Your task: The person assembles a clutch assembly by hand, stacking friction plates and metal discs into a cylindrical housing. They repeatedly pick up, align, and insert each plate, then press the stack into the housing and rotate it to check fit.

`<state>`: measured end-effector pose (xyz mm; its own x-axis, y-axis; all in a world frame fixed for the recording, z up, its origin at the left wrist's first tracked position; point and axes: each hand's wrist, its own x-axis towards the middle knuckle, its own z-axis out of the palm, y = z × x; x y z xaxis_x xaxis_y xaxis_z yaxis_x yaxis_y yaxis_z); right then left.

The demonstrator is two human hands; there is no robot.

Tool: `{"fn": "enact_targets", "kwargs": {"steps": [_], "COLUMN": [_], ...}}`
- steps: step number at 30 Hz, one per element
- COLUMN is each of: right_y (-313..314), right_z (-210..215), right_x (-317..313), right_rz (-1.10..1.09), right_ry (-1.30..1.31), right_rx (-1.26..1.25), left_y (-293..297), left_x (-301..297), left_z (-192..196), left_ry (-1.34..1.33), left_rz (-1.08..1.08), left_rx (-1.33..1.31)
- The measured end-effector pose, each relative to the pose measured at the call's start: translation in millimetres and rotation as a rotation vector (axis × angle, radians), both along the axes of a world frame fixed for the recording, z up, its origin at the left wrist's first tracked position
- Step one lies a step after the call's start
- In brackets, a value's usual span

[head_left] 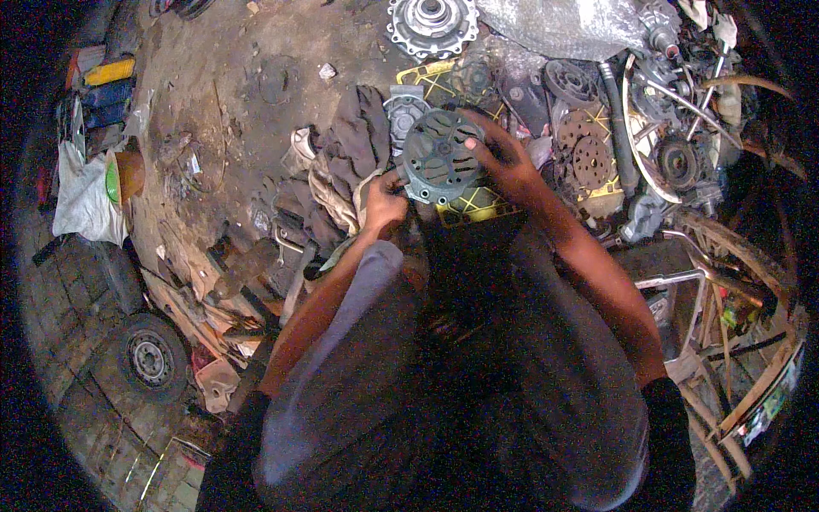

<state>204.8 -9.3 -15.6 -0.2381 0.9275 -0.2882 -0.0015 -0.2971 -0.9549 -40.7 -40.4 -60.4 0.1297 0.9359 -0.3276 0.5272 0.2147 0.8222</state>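
Now both hands grip the round metal disc (441, 155): right hand (503, 158) curled over its far rim, left hand (384, 203) pinching its near-left edge.

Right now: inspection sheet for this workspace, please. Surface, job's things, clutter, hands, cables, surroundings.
Surface: dirty floor, stained and littered.
Job's things: round grey metal part with spokes and holes, held over the knees.
Clutter: rags; toothed hub; rusty discs; yellow crate; plastic sheet.
Hands: left hand grips the part's lower left edge; right hand grips its right side, thumb on the face.
Cables: nothing seen.
Surroundings: small wheel lower left; white sack at left; wood and metal scrap at right.
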Motion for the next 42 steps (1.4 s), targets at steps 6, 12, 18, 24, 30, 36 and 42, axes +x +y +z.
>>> {"fn": "enact_targets", "kwargs": {"steps": [6, 12, 18, 24, 30, 36, 42], "right_y": [-2, -6, -7, -9, -6, -8, -8], "right_z": [0, -8, 0, -6, -16, -17, -14], "right_x": [0, 4, 6, 5, 13, 13, 7], "right_rz": [0.015, 0.007, 0.033, 0.036, -0.003, -0.008, -0.013], "right_ry": [0.023, -0.003, 0.099, 0.059, 0.010, 0.030, 0.102], "right_rx": [-0.006, 0.020, -0.053, -0.004, 0.078, 0.041, -0.010], "left_y": [9, 15, 3, 15, 7, 9, 14], "left_x": [20, 32, 10, 28, 27, 5, 8], "left_z": [32, 48, -8, 41, 18, 7, 24], "left_ry": [0.203, 0.188, -0.141, 0.169, -0.077, -0.188, -0.491], "left_rz": [0.111, 0.177, 0.035, 0.071, 0.175, 0.008, 0.412], "left_rx": [-0.129, -0.233, 0.045, -0.109, -0.116, -0.031, -0.446]}}
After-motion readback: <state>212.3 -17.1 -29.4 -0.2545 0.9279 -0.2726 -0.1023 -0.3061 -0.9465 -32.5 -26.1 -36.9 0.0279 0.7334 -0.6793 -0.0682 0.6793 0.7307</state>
